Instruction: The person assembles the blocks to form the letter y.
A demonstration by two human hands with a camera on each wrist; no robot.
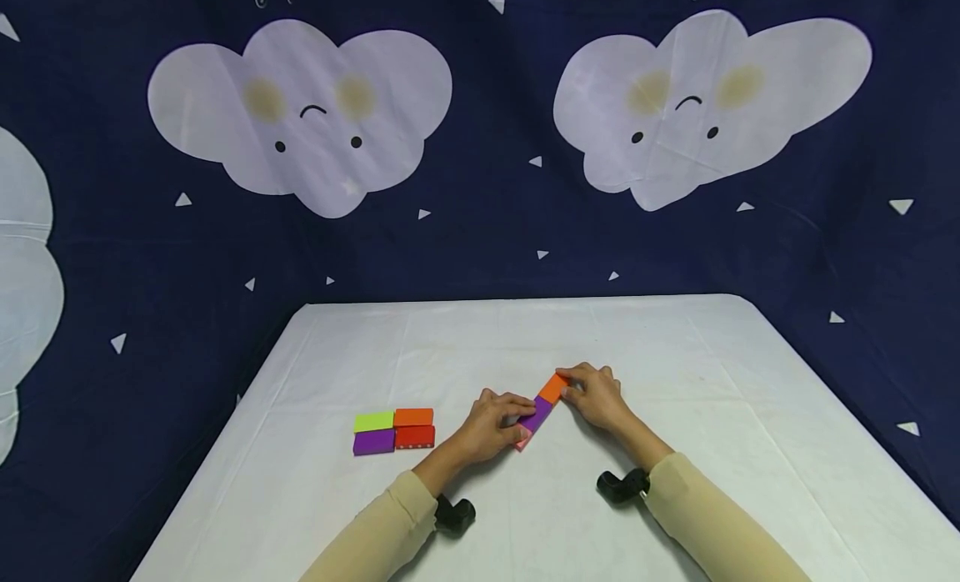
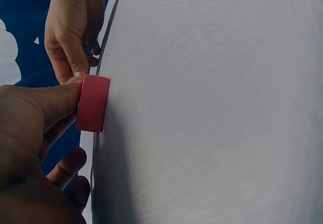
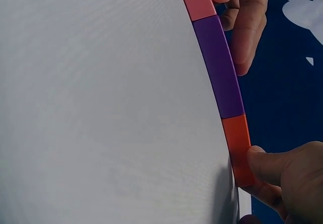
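Observation:
Three blocks lie end to end in a slanting row on the white table: a pink block (image 3: 198, 2) nearest me, a purple block (image 3: 218, 65) in the middle and an orange block (image 3: 237, 148) at the far end. My left hand (image 1: 487, 428) pinches the pink block between thumb and fingers, with its fingertips reaching beside the purple one. At the other end, my right hand (image 1: 600, 396) pinches the orange block with thumb and fingers. In the left wrist view the pink block's end face (image 2: 94, 104) shows, hiding the other blocks.
To the left sit a lime green block (image 1: 373, 421), a purple block (image 1: 374, 443), an orange block (image 1: 414, 417) and a red block (image 1: 415, 438), packed together. The white tablecloth (image 1: 652, 340) reaches back to a dark blue cloth (image 1: 487, 265) with clouds.

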